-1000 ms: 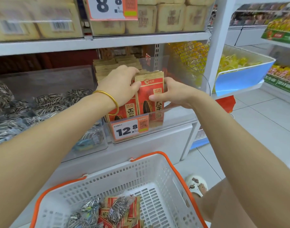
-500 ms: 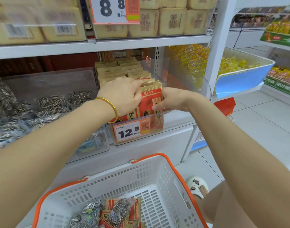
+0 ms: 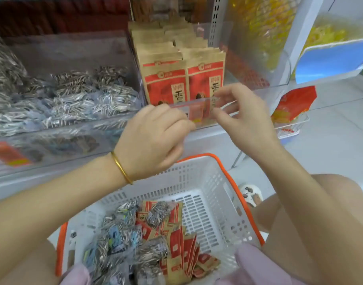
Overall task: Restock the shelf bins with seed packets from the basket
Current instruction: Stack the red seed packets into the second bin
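Seed packets point(image 3: 184, 83): upright in two rows in the clear shelf bin point(image 3: 256, 92), tops above its front lip; more lying loose in the basket point(image 3: 223, 179) below.
Right hand point(image 3: 240, 120): at the bin's front lip, fingers loose and parted, nothing in them; contact unclear.
Left hand point(image 3: 153, 138): just beside, lower, apart from the right; fingers curled under, palm turned away, grip impossible to tell.
Open room: bare strip between right row and bin's right wall.
Hidden: price tag point(image 3: 197, 113) blurred behind fingers; basket's near edge cut off.

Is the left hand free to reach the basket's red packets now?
Likely yes: the left hand hangs just above the open basket, seemingly empty, and the red packets lie uncovered.
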A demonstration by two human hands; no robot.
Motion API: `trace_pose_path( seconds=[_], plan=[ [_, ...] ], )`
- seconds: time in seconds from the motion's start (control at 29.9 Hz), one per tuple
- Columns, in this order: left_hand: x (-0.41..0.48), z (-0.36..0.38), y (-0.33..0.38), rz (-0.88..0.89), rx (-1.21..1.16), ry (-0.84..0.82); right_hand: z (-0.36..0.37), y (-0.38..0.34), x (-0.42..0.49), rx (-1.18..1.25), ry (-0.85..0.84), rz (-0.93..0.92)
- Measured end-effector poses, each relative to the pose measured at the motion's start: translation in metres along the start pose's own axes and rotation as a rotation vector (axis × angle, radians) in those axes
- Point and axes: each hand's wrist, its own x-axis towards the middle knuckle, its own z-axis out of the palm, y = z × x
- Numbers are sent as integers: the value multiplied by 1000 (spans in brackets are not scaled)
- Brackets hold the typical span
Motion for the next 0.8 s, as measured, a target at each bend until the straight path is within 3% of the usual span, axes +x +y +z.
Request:
trace_pose_path(
  seconds=[0.03,0.1,0.2,0.3,0.37,0.54,0.7,0.8],
  plan=[
    [-22,13,2,28,-21,-127,16,5,-15,-12,-93,18],
    [-57,40,3,-7,-69,-387,54,23,-35,-136,-432,89],
    [-91,76,3,-229,-147,-729,112,58,-58,-329,-955,170],
    [-109,99,0,-299,-155,-937,152,92,-98,-464,-1309,316],
    [-115,108,4,-266,-156,-989,171,108,-127,-459,-1441,533],
    [-117,122,8,-299,-202,-1001,204,131,-172,-147,-1388,983],
    [-114,127,7,-367,-255,-979,237,139,-199,102,-1183,1318],
    [-113,124,6,-402,-278,-993,239,125,-207,191,-969,1459]
  ],
)
